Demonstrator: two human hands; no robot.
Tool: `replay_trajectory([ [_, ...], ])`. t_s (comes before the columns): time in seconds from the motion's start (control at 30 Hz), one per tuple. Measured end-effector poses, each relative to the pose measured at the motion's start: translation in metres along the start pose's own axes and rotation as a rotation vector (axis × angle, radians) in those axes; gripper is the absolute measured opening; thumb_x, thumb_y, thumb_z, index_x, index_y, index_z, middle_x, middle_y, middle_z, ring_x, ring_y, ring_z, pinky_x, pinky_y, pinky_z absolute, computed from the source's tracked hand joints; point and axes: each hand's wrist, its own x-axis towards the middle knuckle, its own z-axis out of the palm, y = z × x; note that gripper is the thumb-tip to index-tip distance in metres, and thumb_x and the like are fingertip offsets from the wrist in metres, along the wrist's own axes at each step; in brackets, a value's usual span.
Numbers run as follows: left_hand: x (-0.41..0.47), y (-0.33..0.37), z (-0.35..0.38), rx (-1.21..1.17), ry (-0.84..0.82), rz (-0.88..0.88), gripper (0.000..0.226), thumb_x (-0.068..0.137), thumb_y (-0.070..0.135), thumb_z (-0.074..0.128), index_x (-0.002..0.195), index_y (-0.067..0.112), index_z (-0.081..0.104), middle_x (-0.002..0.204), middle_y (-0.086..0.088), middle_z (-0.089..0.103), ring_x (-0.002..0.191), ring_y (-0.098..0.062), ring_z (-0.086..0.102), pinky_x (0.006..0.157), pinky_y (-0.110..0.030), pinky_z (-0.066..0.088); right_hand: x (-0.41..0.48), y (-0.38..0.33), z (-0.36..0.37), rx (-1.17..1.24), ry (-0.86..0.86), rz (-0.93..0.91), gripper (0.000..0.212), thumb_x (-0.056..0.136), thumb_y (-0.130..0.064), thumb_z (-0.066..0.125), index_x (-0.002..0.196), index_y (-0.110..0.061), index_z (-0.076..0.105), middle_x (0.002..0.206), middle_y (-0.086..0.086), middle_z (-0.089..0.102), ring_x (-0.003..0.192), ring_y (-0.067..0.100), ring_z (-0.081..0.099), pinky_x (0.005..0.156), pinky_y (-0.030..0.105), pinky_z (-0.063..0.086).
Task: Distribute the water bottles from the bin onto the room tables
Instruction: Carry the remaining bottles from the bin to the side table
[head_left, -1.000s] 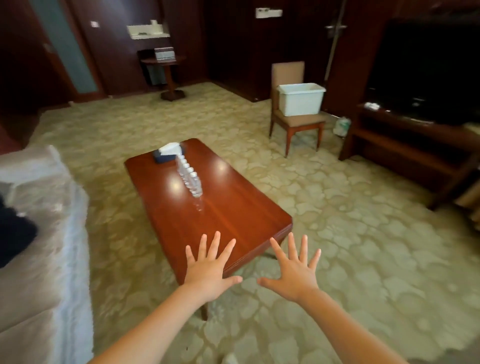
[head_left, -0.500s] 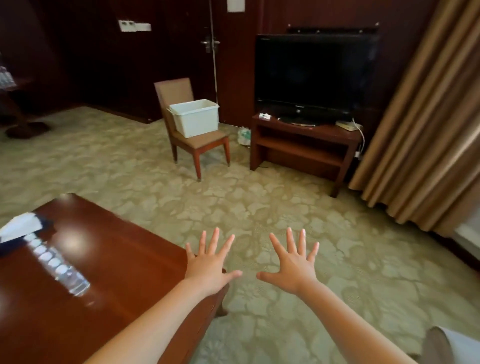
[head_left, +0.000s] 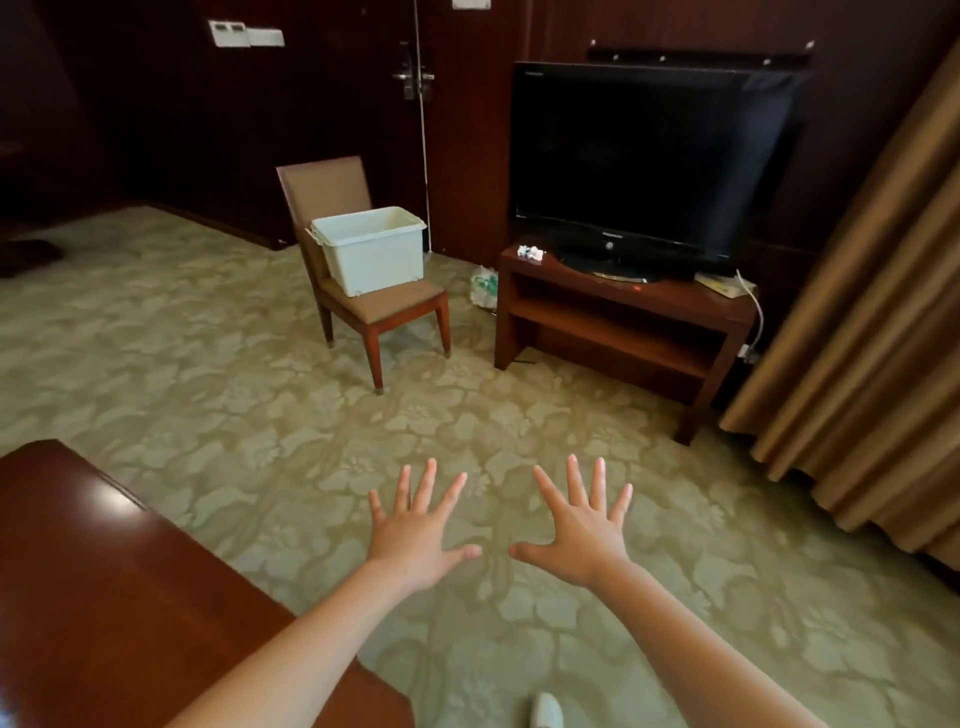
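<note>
While both the left hand (head_left: 415, 535) and right hand (head_left: 582, 530) hover splayed flat and empty at lower centre, the step looks like heading for the bin (head_left: 371, 249), which sits on a chair (head_left: 384, 306) at upper centre; its inside is hidden. Next comes crossing the carpet and reaching in. The TV (head_left: 649, 156) logo is too small to read.
</note>
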Motion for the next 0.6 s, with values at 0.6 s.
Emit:
replay_trajectory([
  [0.6,0.330,-0.052,-0.108,-0.159,-0.006,-0.237,0.092,0.084,0.079,0.039,0.147,0.049,-0.021,0.155,0.002,-0.037,0.143,-0.030,-0.033,0.113,-0.066,-0.015,0.401,-0.008,-0.098,-0.110,-0.052,-0.289,0.110,0.073,-0.084,0.049,0.155,-0.043,-0.011,0.163,0.006,-0.026,0.139,0.039,-0.041,0.108,0.069,-0.023],
])
